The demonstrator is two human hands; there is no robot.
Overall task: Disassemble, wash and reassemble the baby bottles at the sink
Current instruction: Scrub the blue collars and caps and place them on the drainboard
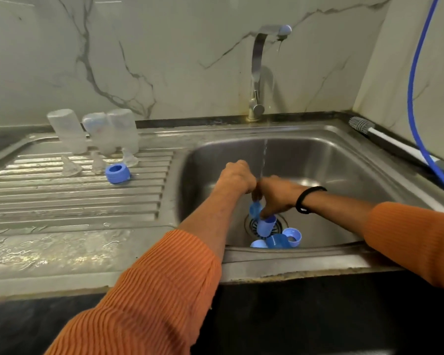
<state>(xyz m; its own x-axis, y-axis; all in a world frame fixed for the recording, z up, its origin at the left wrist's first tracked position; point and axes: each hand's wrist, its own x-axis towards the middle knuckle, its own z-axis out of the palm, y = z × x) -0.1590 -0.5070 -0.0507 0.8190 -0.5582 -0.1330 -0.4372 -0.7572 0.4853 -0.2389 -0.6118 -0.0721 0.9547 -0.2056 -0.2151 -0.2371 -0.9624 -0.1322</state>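
Now both grips pinch one blue cap (254,209) w/ water running; sink (318,155) holds more caps (277,239).

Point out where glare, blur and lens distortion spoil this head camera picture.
Head view: glare whitens the wet ribbed steel draining board; motion blur smears the left hand, the right hand and the small blue plastic bottle part they hold; wide-angle distortion bows the steel sink's front rim; the three upturned clear bottles look soft.

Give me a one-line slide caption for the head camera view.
Both hands rinse a small blue plastic piece under the running steel tap, three clear bottles draining beside the sink.
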